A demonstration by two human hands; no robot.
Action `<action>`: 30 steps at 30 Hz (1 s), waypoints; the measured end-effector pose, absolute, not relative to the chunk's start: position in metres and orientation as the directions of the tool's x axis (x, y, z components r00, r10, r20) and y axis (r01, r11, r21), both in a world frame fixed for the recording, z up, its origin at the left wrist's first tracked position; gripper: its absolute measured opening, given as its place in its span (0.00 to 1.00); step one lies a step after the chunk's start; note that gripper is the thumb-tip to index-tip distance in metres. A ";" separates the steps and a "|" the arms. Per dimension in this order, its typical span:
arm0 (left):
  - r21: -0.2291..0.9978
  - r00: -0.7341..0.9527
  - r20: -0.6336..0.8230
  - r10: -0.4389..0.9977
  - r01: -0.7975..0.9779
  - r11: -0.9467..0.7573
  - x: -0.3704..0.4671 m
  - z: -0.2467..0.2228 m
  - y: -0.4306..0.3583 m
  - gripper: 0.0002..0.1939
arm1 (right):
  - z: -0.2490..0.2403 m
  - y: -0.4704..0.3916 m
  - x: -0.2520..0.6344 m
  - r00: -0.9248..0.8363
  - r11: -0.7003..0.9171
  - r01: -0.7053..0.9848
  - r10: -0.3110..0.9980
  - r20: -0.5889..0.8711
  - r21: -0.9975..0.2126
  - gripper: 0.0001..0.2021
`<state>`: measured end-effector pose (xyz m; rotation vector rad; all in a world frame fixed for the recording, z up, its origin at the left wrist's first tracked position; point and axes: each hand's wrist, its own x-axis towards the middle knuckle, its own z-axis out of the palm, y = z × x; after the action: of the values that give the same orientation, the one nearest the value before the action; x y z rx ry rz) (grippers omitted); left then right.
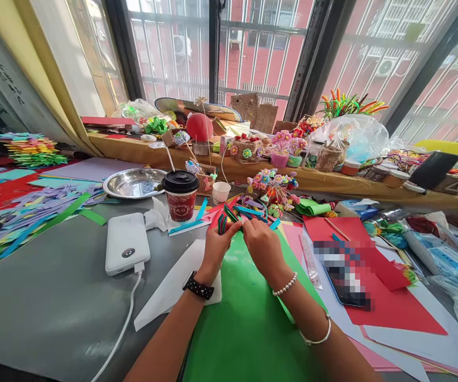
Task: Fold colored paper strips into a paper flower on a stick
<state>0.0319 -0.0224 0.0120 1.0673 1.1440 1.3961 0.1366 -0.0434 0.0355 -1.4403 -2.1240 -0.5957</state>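
Note:
My left hand (216, 248), with a black dotted watch band on its wrist, is closed around a small bundle of folded paper strips (222, 223) in green, red and dark colours. Close beside it, my right hand (264, 245) has its fingers pinched together at the bundle's right side. What lies between those fingertips is too small and hidden to make out. Both hands are over a large green paper sheet (253, 329). Just beyond them lie blue paper strips (250, 211) on red and pink paper.
Left of my hands stand a lidded coffee cup (180, 204) and a white power bank (128, 244) with its cable. Further back are a metal dish (133, 183) and a paper cup (221, 192). Red paper (396, 313) and a phone (342, 284) lie to the right.

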 end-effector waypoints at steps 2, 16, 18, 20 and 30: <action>0.984 -0.128 0.045 0.991 -0.164 -0.066 0.032 0.011 -0.022 0.18 | 0.035 -0.045 0.134 -0.339 0.339 0.932 0.691 0.638 0.129 0.07; 0.982 -0.146 0.005 0.989 -0.188 -0.033 0.029 0.011 -0.019 0.15 | 0.031 -0.034 0.144 -0.297 0.484 0.851 0.764 0.573 -0.204 0.07; 0.980 -0.151 0.003 0.989 -0.195 -0.033 0.029 0.011 -0.019 0.15 | 0.031 -0.029 0.148 -0.229 0.504 0.724 0.820 0.525 -0.471 0.07; 0.977 -0.134 0.002 0.991 -0.211 -0.030 0.029 0.011 -0.019 0.15 | 0.031 -0.025 0.152 -0.162 0.446 0.538 0.887 0.432 -0.715 0.08; 0.945 0.117 0.022 0.993 -0.327 0.018 0.027 0.016 -0.023 0.17 | 0.036 -0.021 0.163 -0.324 -0.095 -0.010 0.942 -0.087 -0.995 0.13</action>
<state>0.0269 -0.0227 0.0160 1.0172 0.8765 1.2630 0.1631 -0.0205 0.0360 -1.0847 -1.3830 1.5325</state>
